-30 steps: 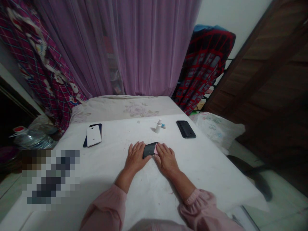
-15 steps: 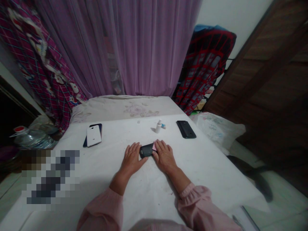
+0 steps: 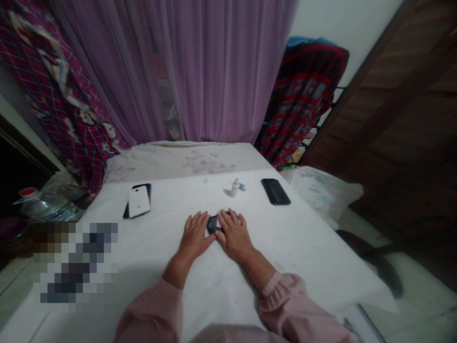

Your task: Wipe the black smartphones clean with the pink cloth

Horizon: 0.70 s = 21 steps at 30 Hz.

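Basically, the biggest thing in view is the white-covered counter (image 3: 314,247), filling the near & mid area, w/ a purple curtain (image 3: 221,81) hanging beyond its far edge. Next, two pink sleeves (image 3: 150,305) come in from the near side.

Left grip (image 3: 195,232) rests at mid-counter, lightly grasping the left end of a black phone (image 3: 212,225), thumb along its near edge, fingers reaching toward the far side. Right grip (image 3: 233,233) sits over the phone's middle & right part, fingers laid flat, holding a pink cloth (image 3: 219,222) down on it.

Key relation: the phone lies flat btwn both grips, just beyond the thumbs; long axis runs approx. left to right, right end angled slightly far. Both grips touch it, so neither is clearly nearer, tho the right one covers more. Only the left end shows well; the rest is mostly hidden.

Far left: a white phone (image 3: 139,201) on top of a dark blue phone (image 3: 126,213). Far right: a dark phone stack (image 3: 276,191), count unclear. Smaller yet: white spray bottle (image 3: 234,188), upright, beyond the right grip, w/ a blue-and-white item (image 3: 243,187) just right of it, ID unclear. Smallest: a tiny pale square (image 3: 205,181), far middle.
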Each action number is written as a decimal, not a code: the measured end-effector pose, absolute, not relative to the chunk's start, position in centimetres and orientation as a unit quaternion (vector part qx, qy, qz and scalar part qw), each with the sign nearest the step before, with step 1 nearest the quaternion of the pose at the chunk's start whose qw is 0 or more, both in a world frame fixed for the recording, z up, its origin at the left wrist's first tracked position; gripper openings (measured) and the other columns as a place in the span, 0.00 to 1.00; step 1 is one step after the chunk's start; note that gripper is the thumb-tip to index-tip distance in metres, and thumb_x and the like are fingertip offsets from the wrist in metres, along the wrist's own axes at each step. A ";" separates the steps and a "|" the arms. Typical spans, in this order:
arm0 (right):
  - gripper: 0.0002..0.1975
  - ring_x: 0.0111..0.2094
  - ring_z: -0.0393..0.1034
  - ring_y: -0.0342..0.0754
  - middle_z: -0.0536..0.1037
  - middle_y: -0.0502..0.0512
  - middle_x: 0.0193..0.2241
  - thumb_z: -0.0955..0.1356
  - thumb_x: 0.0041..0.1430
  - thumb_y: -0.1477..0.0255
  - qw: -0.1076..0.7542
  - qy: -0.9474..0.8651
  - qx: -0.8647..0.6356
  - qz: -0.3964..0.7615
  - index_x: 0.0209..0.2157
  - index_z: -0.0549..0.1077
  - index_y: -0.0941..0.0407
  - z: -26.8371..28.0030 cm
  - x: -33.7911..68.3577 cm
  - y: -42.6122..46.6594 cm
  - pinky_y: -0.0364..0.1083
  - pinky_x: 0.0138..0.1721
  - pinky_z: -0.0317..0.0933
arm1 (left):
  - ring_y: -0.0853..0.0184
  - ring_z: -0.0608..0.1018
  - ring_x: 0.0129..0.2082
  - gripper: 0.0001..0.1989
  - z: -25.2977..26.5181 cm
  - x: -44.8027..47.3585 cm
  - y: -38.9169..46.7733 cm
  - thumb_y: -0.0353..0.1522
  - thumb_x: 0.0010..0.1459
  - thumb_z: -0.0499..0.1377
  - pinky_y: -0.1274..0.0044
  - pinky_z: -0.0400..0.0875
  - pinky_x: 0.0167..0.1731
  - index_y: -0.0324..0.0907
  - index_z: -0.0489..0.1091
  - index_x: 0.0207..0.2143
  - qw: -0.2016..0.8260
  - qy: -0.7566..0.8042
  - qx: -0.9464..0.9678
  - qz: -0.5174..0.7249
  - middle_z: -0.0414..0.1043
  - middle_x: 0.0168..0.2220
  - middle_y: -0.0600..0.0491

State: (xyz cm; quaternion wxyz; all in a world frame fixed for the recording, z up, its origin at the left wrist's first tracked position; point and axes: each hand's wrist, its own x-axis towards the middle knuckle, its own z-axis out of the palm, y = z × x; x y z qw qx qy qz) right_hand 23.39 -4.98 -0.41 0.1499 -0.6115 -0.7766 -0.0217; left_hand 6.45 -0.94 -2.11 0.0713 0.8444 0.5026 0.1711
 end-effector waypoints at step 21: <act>0.24 0.66 0.45 0.61 0.55 0.62 0.66 0.61 0.66 0.60 0.129 -0.732 -0.668 -0.041 0.62 0.62 0.49 -0.4 23.6 -4.8 0.64 0.60 0.42 | 0.55 0.61 0.64 0.28 -1.9 6.5 -0.9 0.42 0.59 0.58 0.59 0.49 0.64 0.41 0.61 0.59 0.071 0.498 0.847 0.172 0.62 0.62 0.45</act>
